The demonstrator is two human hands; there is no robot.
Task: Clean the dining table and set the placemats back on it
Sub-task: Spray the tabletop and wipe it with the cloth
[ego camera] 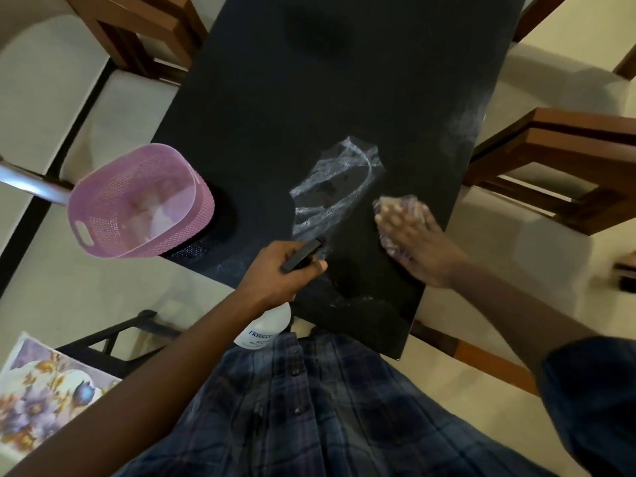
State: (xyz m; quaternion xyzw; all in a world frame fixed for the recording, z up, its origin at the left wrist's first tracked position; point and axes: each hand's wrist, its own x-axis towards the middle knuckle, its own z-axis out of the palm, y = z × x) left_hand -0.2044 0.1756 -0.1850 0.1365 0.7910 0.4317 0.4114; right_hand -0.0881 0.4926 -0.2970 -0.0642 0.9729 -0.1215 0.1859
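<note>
Flowery placemat (41,390) lies near left. Left hand (278,270) grips spray bottle (265,325). White wet smear (337,187) on bench (309,98) runs near-to-far between hands. Right hand (409,235), fingers flat, presses cloth (416,204) just right of smear, nearer.

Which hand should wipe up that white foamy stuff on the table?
The right hand: it presses the cloth on the table, close beside the foam. The left hand grips the spray bottle.

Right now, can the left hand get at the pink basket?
Probably yes for reaching: nothing stands on the table between the left hand and the basket. Grasping looks unlikely while that hand grips the spray bottle.
</note>
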